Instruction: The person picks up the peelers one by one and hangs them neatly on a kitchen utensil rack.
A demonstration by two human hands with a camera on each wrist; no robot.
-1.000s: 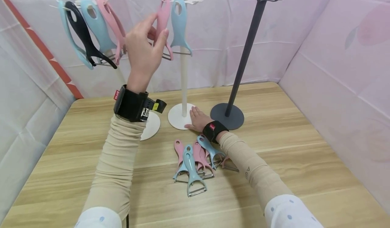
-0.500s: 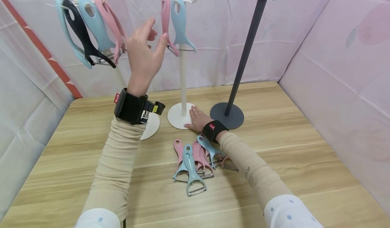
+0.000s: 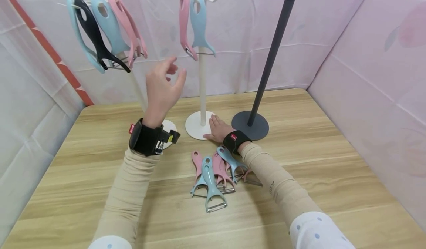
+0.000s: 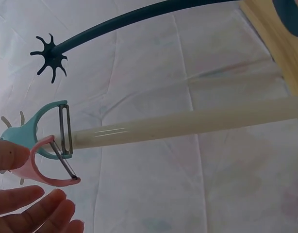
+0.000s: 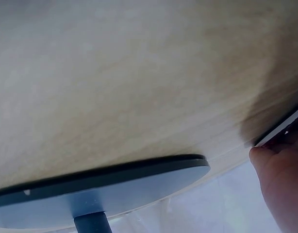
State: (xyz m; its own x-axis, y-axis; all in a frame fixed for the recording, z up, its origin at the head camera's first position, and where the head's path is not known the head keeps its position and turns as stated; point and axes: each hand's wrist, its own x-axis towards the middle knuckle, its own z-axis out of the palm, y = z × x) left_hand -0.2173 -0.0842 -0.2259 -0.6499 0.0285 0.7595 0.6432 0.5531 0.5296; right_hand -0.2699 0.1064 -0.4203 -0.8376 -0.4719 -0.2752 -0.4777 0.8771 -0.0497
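My left hand hovers below a hanging pink peeler, its fingers loosely bent and holding nothing. That peeler hangs from a hook of the middle white stand, beside a blue peeler. In the left wrist view the pink peeler lies beyond the thumb and fingers, apart from them as the head view shows. My right hand rests with straight fingers on the round white base. Several pink and blue peelers, one being a blue peeler, lie piled on the table in front of it.
A second white stand at the left bears several peelers, among them a black peeler. The dark grey stand with bare hooks is at the right. Cloth walls enclose the wooden table.
My left hand has let go of the pink peeler and come down, away from the hooks. The pink peeler stays hanging. My right hand keeps its place on the base.
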